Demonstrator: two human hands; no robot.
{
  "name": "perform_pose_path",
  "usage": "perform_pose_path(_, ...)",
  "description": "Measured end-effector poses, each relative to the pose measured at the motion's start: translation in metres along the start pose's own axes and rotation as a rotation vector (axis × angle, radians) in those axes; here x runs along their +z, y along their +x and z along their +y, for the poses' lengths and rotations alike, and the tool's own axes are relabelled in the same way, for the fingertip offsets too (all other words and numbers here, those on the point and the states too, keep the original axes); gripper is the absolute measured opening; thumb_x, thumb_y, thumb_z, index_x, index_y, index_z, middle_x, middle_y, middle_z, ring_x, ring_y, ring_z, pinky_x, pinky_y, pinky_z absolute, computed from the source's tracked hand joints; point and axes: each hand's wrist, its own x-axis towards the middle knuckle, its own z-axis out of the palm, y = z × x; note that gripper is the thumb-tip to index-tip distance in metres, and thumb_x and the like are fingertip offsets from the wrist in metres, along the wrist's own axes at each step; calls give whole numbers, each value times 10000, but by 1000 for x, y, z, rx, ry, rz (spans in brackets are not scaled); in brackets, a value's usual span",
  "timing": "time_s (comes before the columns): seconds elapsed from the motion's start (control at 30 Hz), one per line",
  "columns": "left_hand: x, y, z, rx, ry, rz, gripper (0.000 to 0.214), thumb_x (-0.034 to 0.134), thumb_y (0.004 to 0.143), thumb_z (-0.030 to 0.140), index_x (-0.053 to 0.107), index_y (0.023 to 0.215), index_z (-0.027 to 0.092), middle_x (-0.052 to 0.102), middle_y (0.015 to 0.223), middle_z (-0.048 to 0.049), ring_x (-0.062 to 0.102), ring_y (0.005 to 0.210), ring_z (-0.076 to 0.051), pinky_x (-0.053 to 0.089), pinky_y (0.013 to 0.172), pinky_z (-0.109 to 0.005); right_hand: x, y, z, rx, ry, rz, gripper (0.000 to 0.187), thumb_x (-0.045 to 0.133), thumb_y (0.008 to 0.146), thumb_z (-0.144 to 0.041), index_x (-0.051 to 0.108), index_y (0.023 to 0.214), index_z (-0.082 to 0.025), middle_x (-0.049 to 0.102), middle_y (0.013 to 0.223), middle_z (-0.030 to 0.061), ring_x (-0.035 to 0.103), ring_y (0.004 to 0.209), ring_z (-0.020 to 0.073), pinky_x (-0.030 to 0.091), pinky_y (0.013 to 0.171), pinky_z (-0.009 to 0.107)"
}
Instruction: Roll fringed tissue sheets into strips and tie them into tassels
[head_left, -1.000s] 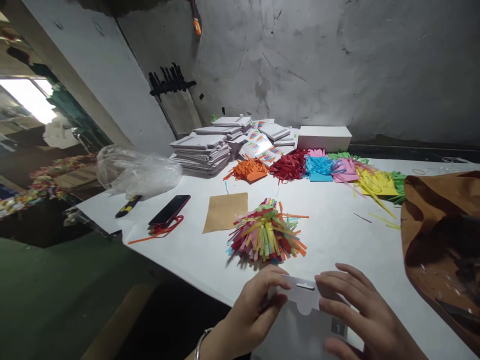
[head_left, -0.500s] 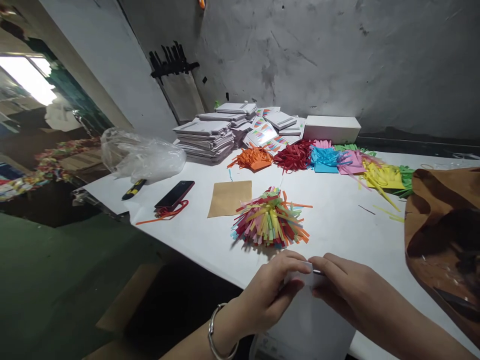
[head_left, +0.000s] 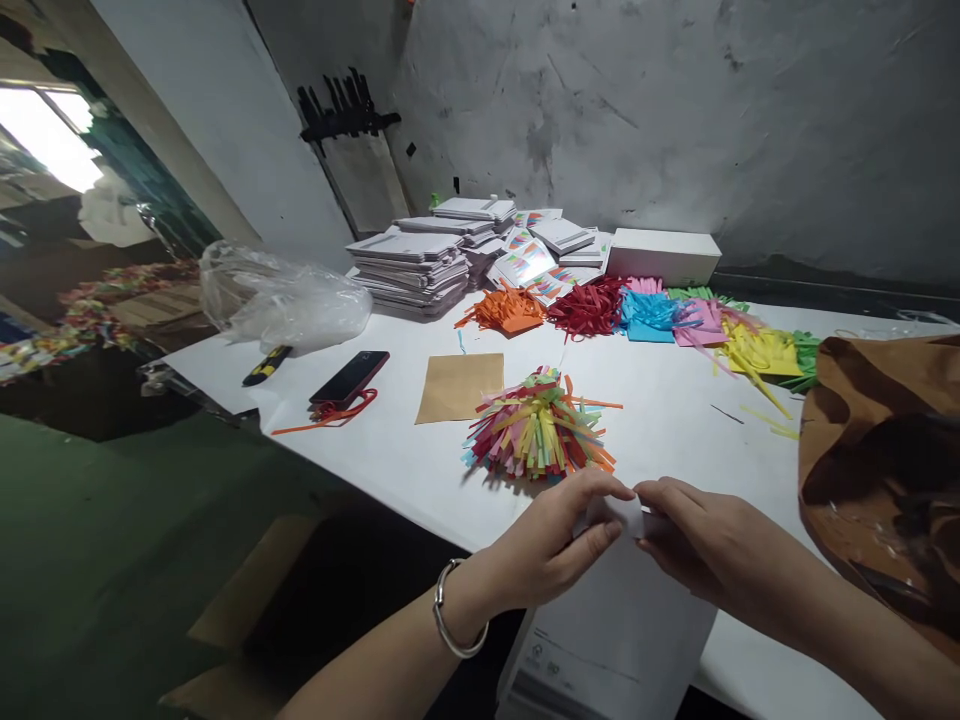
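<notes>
Both hands are at the top end of a white printed cardboard packet (head_left: 600, 640), with small symbols and a grey band near its lower end. My left hand (head_left: 566, 530), with a silver bangle on the wrist, pinches a white flap between thumb and fingers. Closed over the right part of the same edge is my right hand (head_left: 694, 525); its fingertips partly hide the packet. Just beyond the hands lies a multicoloured paper-fringe bundle (head_left: 540, 430). A brown paper square (head_left: 457, 388) sits behind it, to the left.
Stacked white packets (head_left: 409, 270) and a white box (head_left: 664, 257) stand by the wall. Coloured fringe bundles (head_left: 589, 308) line the table (head_left: 645, 390). At left are a phone (head_left: 350, 378), cutter (head_left: 267, 366) and plastic bag (head_left: 289, 300); a brown bag (head_left: 847, 430) is at right.
Both hands have moved slightly up and to the right with the packet, and more of its printed lower part shows. The table things look unmoved.
</notes>
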Motion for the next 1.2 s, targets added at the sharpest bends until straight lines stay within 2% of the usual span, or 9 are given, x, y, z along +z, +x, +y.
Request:
perform_pose_path(0.33, 0, 2, 0, -21, 21, 43, 286, 482, 955, 136, 535, 1233, 176, 631, 1076, -98, 596, 942, -194, 497, 861, -351, 2, 7, 2, -86, -123, 75, 243, 438, 965, -150, 441, 1203, -197, 676, 915, 42, 674, 645, 169, 427, 508, 265)
perform_pose_path(0.43, 3, 2, -1, -18, 45, 59, 312, 467, 922, 114, 542, 1219, 172, 620, 1014, -77, 567, 857, -177, 482, 809, -331, 1, 8, 2, 13, -62, -7, 169, 474, 964, -175, 450, 1122, -230, 671, 869, 7, 648, 627, 166, 389, 509, 266)
perform_pose_path(0.57, 8, 2, -2, -32, 34, 58, 293, 455, 914, 131, 551, 1189, 167, 569, 871, -17, 456, 662, -131, 442, 692, -287, -4, 12, 5, 206, 143, -165, 146, 581, 922, -225, 438, 927, -258, 623, 745, -50, 543, 611, 142, 348, 535, 242)
perform_pose_path(0.7, 8, 3, -4, -35, 46, 53, 284, 451, 923, 143, 552, 1188, 166, 538, 811, 2, 464, 669, -142, 439, 703, -291, -8, 18, 7, 275, 297, -233, 192, 596, 932, -314, 441, 839, -248, 589, 708, -48, 470, 604, 129, 322, 538, 235)
perform_pose_path(0.83, 7, 4, -7, 8, 67, 53, 303, 471, 920, 146, 550, 1212, 170, 614, 953, -60, 562, 855, -187, 463, 815, -327, -8, 20, 7, 314, 349, -222, 196, 583, 928, -346, 449, 827, -245, 573, 682, -44, 465, 590, 128, 303, 527, 237)
perform_pose_path(0.97, 6, 5, -7, -30, 54, 46, 298, 474, 923, 135, 553, 1209, 169, 597, 861, -26, 548, 784, -168, 467, 787, -313, -10, 19, 7, 313, 331, -199, 210, 595, 919, -347, 460, 800, -239, 563, 666, -42, 457, 577, 124, 283, 514, 239)
perform_pose_path(1.07, 5, 6, -5, -41, 37, 38, 280, 477, 927, 135, 548, 1194, 178, 591, 810, -8, 562, 799, -172, 475, 796, -319, -17, 18, 6, 287, 299, -248, 171, 628, 911, -356, 523, 865, -229, 583, 701, -37, 481, 609, 127, 331, 544, 238)
perform_pose_path(1.13, 4, 6, -4, -36, 29, 25, 277, 477, 928, 136, 539, 1194, 178, 610, 817, -13, 578, 833, -180, 479, 814, -331, -23, 16, 5, 265, 305, -279, 192, 625, 927, -385, 572, 1029, -231, 610, 755, -31, 518, 649, 135, 393, 590, 241)
perform_pose_path(1.2, 4, 6, -3, -36, 26, 12, 278, 476, 930, 141, 532, 1200, 176, 635, 848, -25, 590, 856, -186, 482, 823, -340, -27, 13, 3, 244, 308, -271, 308, 591, 952, -394, 547, 1221, -250, 653, 851, -14, 576, 720, 149, 449, 650, 252)
